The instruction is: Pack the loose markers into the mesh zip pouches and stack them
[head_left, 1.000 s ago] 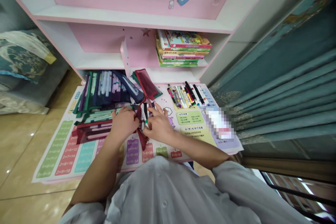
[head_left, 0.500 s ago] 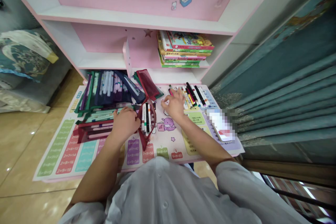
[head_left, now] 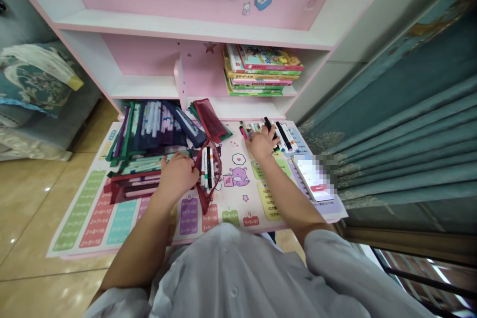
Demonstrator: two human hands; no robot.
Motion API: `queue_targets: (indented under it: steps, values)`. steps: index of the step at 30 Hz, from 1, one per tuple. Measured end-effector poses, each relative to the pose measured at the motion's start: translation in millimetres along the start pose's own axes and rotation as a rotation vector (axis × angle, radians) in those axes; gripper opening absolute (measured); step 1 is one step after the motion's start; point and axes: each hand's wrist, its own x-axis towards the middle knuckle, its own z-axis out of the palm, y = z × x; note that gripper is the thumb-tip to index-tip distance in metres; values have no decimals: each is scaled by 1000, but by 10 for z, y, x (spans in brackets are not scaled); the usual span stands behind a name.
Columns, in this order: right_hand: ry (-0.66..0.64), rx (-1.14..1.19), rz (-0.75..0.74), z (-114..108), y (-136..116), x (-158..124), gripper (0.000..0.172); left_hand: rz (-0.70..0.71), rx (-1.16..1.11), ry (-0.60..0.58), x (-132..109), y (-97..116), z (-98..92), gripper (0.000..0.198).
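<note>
My left hand (head_left: 179,174) is closed at the left edge of an unzipped red mesh pencil pouch (head_left: 204,198), its fingers curled down and partly hidden. Several white and black markers (head_left: 207,166) lie side by side in that pouch. Over a row of loose markers at the back right, my right hand (head_left: 262,143) has its fingers spread, with the fingertips down among the pens. A pink-and-black marker (head_left: 243,132) lies just left of those fingers. Black and white markers (head_left: 284,136) show to their right.
Filled mesh pouches (head_left: 156,126) crowd the desk's left side, and a flat red pouch (head_left: 209,118) lies at the back. A lit phone (head_left: 311,179) rests at the right edge. Stacked books (head_left: 261,72) sit on the shelf. A curtain (head_left: 391,139) hangs to the right.
My right hand has moved right and slightly back, from a pinched pose left of the loose markers to spread fingers over them. My left hand and the pouch have stayed put.
</note>
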Motion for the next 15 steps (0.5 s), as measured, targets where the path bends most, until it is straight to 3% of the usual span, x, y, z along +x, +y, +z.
queue_targets:
  steps: [8,12,15]
  values:
    - [30,98,-19,-163,38,-31,24,-10,-6,-6,1,-4,2,24]
    - [87,265,-54,-443,-34,-255,12,-5,-12,-18,-2,11,-21,24]
    - [47,430,-156,-699,-117,-489,8,-11,-1,-27,2,11,-29,24]
